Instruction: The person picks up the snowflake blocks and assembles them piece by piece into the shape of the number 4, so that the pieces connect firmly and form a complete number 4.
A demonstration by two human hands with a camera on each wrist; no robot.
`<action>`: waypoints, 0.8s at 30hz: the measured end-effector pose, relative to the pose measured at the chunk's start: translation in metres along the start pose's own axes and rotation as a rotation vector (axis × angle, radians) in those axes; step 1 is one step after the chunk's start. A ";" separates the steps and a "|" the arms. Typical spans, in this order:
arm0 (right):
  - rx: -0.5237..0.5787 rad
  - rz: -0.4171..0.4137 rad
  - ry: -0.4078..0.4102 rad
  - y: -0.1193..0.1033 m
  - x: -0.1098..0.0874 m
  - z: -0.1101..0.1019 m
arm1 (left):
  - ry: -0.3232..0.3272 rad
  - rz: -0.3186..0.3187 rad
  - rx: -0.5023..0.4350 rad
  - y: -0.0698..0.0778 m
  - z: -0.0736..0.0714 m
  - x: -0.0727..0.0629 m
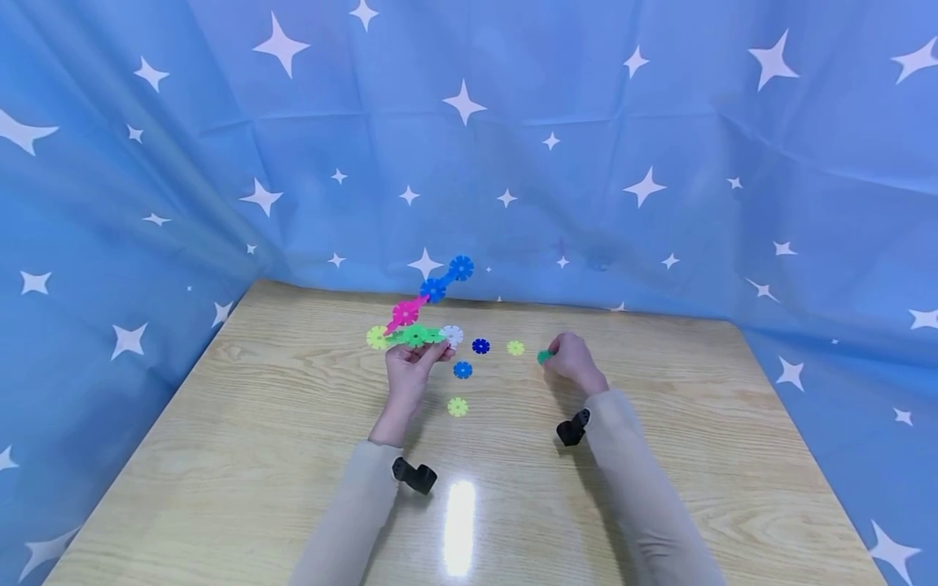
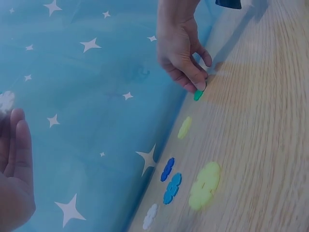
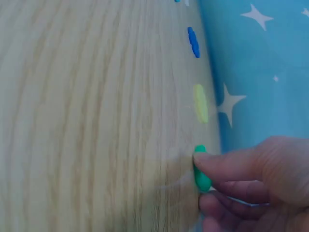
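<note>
While my left grip (image 1: 410, 374) pinches a chain of joined notched discs (image 1: 414, 334) near its white end, my right grip (image 1: 575, 360) pinches a single green disc (image 1: 543, 357) between thumb and fingers, well apart to the right. I hold the chain over the far part of the worktop (image 1: 256, 423); it angles from a yellow-green disc (image 1: 377, 338) at its left corner, one arm running through pink to two blue discs (image 1: 433, 290) farthest from me, the other through green towards my fingers. Whether the green disc touches the wood, I cannot tell.

Between my two hands lie a dark blue disc (image 1: 480, 346) and, nearer the green one, a yellow disc (image 1: 515, 347). Closer to me sit a lighter blue disc (image 1: 462, 370) and then a pale yellow-green disc (image 1: 458, 407). From my left wrist I also see a loose white disc (image 2: 149, 216) lying flat near the blue ones. Behind the worktop hangs a blue cloth (image 1: 513, 228) printed with white stars.
</note>
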State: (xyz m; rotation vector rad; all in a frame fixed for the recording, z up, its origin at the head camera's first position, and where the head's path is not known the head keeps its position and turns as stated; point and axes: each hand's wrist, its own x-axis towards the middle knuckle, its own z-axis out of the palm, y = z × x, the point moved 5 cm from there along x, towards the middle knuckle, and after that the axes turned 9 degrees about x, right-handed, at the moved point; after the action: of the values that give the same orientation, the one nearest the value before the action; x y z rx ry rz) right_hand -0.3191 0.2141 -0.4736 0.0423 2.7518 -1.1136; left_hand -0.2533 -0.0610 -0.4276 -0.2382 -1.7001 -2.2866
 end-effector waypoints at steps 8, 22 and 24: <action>0.172 -0.018 0.077 0.005 -0.010 0.001 | -0.011 0.012 -0.006 -0.002 0.000 0.000; 1.075 -0.076 0.008 -0.066 -0.061 0.014 | -0.013 0.018 0.015 -0.004 0.003 -0.001; 1.126 -0.096 0.001 -0.078 -0.068 0.015 | -0.018 0.021 0.019 -0.003 0.004 -0.002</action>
State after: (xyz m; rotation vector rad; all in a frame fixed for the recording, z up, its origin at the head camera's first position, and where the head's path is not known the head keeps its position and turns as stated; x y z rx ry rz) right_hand -0.2574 0.1506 -0.4191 0.0492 1.7723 -2.4773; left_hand -0.2528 -0.0563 -0.4298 -0.2727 -1.7190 -2.2594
